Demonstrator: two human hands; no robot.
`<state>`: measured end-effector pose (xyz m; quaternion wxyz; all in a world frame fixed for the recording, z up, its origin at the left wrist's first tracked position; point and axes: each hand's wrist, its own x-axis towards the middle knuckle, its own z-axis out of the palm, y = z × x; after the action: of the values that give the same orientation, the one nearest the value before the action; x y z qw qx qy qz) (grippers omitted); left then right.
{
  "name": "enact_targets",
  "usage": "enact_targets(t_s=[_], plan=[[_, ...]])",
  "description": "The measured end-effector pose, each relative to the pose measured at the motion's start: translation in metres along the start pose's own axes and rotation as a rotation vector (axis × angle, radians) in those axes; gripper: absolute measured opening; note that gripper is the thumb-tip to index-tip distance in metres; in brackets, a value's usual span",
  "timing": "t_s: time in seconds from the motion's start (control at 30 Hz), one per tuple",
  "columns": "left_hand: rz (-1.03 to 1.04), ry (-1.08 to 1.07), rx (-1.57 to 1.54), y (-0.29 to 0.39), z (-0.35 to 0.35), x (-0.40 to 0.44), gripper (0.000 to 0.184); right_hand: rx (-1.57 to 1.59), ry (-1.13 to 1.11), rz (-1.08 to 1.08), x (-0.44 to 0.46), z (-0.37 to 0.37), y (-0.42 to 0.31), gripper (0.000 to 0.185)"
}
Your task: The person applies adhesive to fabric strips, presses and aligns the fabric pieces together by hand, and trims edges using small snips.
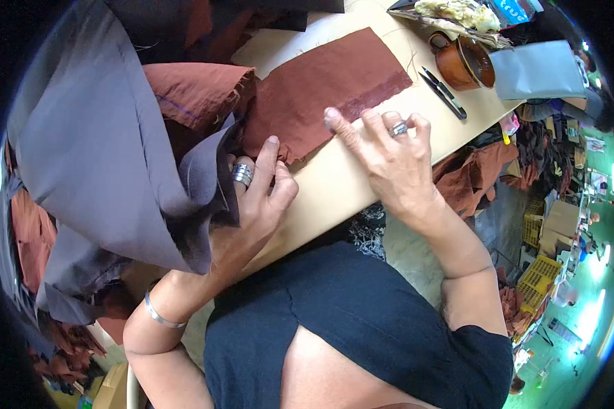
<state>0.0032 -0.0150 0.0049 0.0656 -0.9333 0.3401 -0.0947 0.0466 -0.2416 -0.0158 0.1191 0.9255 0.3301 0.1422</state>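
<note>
Against both hands (266, 187) (399, 167), seemingly, flat brown cloth (320, 85).

Left hand (262, 184): out in front, back showing, one finger stretched dead straight, another digit crooked beside it, the rest partly hidden!
Left arm (191, 290): bare, folded sharply at the elbow, forearm slanting up and inward.
Right hand (399, 157): level in front, back up, fingers (374, 124) parted and loosely bent, one digit pointing leftward!
Right arm (464, 249): elbow bent out wide, forearm angled forward and inward.
</note>
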Motion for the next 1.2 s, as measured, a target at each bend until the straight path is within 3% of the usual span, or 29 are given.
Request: enact_targets(t_s=[0.2,0.57,0.7,0.93,1.03,1.13,1.2], plan=[[-0.020,-0.006,0.033,0.005,0.001,0.000,0.023,0.121,-0.019,-0.081,0.003,-0.012,-0.033,0.053],[0.003,0.011,0.135,0.008,0.010,-0.001,0.021,0.303,0.089,-0.151,0.008,-0.010,-0.021,0.037],[0.003,0.043,0.144,0.009,0.015,-0.002,0.020,0.491,0.018,-0.114,0.013,-0.009,-0.024,0.035],[0.035,0.037,0.124,0.003,0.004,-0.001,0.011,0.021,0.155,-0.265,0.004,-0.013,-0.035,0.040],[-0.023,0.075,0.077,0.004,0.008,-0.004,0.006,0.139,0.234,-0.282,0.005,-0.007,-0.033,0.039],[-0.034,0.092,0.075,0.003,0.010,-0.005,0.007,-0.037,0.043,-0.248,0.005,-0.016,-0.030,0.041],[-0.017,0.089,0.101,0.002,0.009,-0.004,0.008,-0.029,0.057,-0.237,0.007,-0.015,-0.030,0.042]])
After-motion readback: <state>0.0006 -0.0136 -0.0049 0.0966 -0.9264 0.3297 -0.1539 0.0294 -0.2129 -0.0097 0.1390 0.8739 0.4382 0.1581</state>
